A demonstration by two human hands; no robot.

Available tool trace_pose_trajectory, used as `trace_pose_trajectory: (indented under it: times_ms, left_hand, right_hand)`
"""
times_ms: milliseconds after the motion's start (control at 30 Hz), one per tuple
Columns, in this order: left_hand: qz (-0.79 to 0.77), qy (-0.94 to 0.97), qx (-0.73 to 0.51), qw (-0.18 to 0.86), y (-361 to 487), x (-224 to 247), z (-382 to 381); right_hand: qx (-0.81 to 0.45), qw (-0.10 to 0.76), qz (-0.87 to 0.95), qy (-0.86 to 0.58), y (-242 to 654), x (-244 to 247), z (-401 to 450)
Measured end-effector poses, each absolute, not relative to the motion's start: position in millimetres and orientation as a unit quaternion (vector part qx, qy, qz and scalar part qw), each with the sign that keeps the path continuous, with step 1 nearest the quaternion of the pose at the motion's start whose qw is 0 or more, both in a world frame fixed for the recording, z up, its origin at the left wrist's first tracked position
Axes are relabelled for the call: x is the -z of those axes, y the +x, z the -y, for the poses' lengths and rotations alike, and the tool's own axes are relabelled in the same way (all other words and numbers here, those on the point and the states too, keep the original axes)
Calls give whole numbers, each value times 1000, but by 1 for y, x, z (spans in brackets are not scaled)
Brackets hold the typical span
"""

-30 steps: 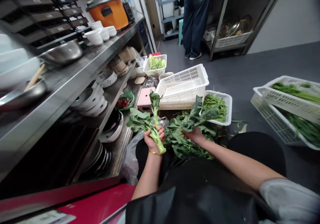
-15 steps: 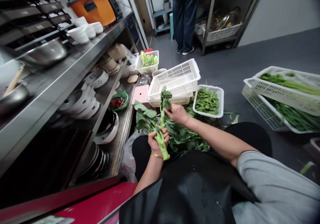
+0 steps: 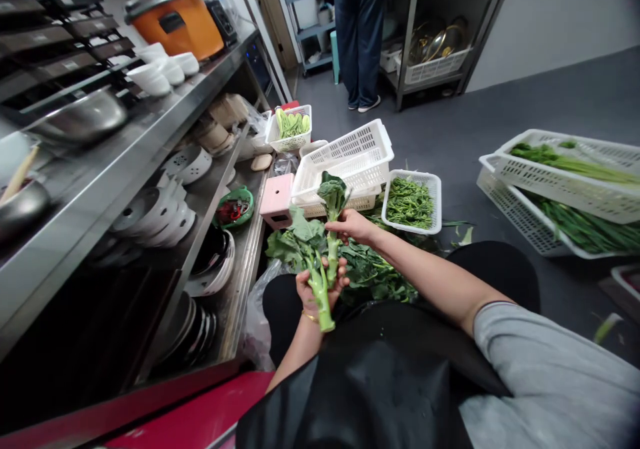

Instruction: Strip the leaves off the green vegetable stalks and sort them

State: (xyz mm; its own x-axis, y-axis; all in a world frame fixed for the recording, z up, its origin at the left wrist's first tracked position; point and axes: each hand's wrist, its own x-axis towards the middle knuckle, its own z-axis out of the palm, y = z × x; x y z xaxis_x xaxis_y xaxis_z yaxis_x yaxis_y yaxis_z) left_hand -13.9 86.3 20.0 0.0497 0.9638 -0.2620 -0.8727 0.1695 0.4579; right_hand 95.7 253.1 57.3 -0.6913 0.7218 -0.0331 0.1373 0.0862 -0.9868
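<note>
My left hand (image 3: 305,291) is wrapped round a thick, pale green leafy stalk that looks like Chinese broccoli (image 3: 321,299). Its cut end points down toward my lap, and its broad leaves (image 3: 300,239) fan out up and to the left. A second stalk (image 3: 333,252), topped by a dark green leafy head, stands upright beside it. My right hand (image 3: 356,226) pinches this one partway up, while its lower end rests against the fingers of my left hand. Under my hands lies a heap of dark leafy greens (image 3: 375,272), partly hidden by my right forearm.
Ahead are a white slotted basket (image 3: 345,159), a pink stool (image 3: 277,199) and a white basket of trimmed greens (image 3: 411,202). Stacked baskets of greens (image 3: 560,199) stand right. A metal shelf (image 3: 210,215) with dishes borders my left. A person (image 3: 360,42) stands farther off.
The second stalk has come down against my left hand and now shows more of its stem. My left fingers have loosened and spread somewhat. The view has shifted slightly.
</note>
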Motion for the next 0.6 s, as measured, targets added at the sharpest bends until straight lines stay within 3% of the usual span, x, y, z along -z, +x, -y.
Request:
trace_pose_trajectory:
  times_ms: [100, 200, 267, 433, 600]
  left_hand:
    - [-282, 133, -645, 697, -16, -24, -94]
    - [-262, 117, -685, 670, -22, -27, -100]
    - [-259, 108, -696, 660, -28, -28, -100]
    - [-258, 138, -667, 685, -34, -21, -89]
    - [-278, 120, -651, 696, -21, -14, -92]
  right_hand:
    - [-418, 259, 765, -415, 92, -52, -242]
    - [-290, 279, 840, -365, 95, -35, -222]
    - [-321, 278, 845, -327, 100, -26, -213]
    - [-549, 208, 721, -368, 108, -36, -232]
    - [-423, 231, 789, -381, 92, -57, -227]
